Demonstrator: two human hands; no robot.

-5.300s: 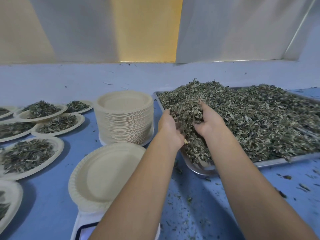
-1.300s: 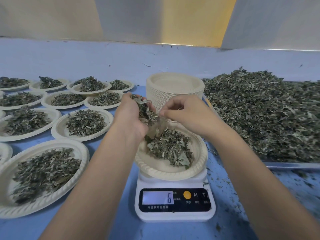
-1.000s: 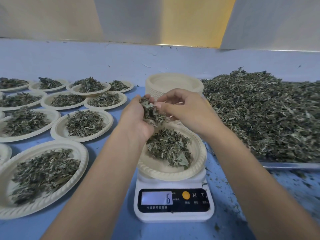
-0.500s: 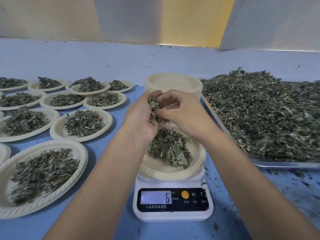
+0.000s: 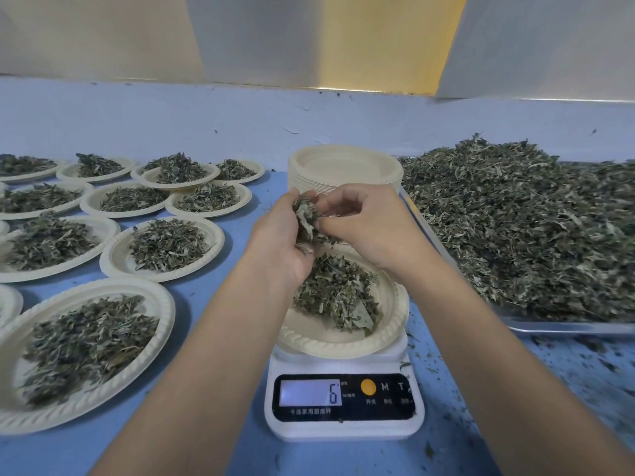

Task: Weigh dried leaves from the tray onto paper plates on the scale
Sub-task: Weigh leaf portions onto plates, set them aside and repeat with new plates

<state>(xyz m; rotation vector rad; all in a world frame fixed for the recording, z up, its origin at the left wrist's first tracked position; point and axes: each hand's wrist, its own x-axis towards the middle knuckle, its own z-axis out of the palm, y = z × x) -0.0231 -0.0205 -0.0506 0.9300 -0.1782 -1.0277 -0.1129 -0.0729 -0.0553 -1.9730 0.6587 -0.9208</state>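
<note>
Both hands have left the tray and now meet above the scale, whose display (image 5: 309, 392) reads 6 as it did a moment ago. At far left, round cream paper plates (image 5: 96, 288) carrying small heaps of leaves lie in rows on the blue surface (image 5: 196, 297). Next comes the left hand (image 5: 275, 245), its grip cupped around a clump of dried grey-green leaves (image 5: 305, 218). The right hand (image 5: 364, 228) faces it, its grip pinching at that same clump with thumb and fingertips. Right under the two hands, a cream paper plate (image 5: 343, 345) sits on the white digital kitchen scale (image 5: 343, 427) and holds a loose pile of leaves (image 5: 336, 293). Behind the hands stands a stack of empty cream paper plates (image 5: 343, 163). To the right, the flat metal tray (image 5: 567, 328) lies on the surface, covered by a broad mound of dried leaves (image 5: 515, 235). Leaf crumbs dot the surface in front of the tray.
</note>
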